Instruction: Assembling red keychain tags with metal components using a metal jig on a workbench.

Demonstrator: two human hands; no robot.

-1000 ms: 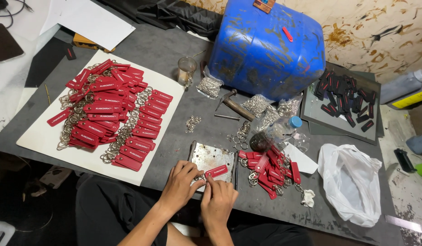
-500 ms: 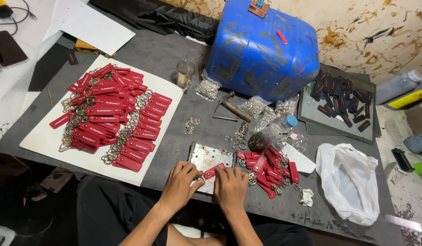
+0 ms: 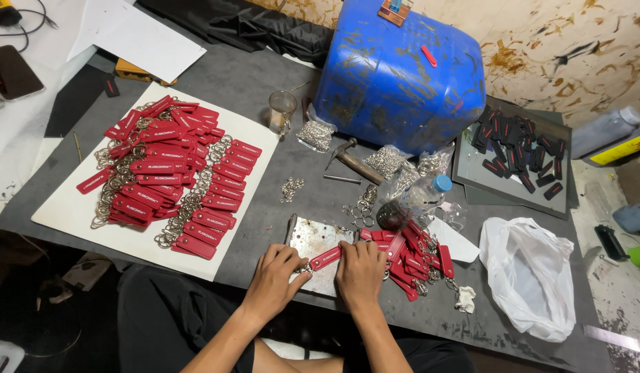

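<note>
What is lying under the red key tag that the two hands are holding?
Under the red key tag lies a scratched metal plate on the grey table. The left hand and right hand cover the plate's near part, so anything there is hidden.

A metal plate [image 3: 313, 238] lies on the table [image 3: 258, 90]; finished key tags [image 3: 168, 173] lie on a board [image 3: 71, 214] to its left, a loose pile [image 3: 413, 259] to its right, a barrel [image 3: 403, 69] behind.
</note>
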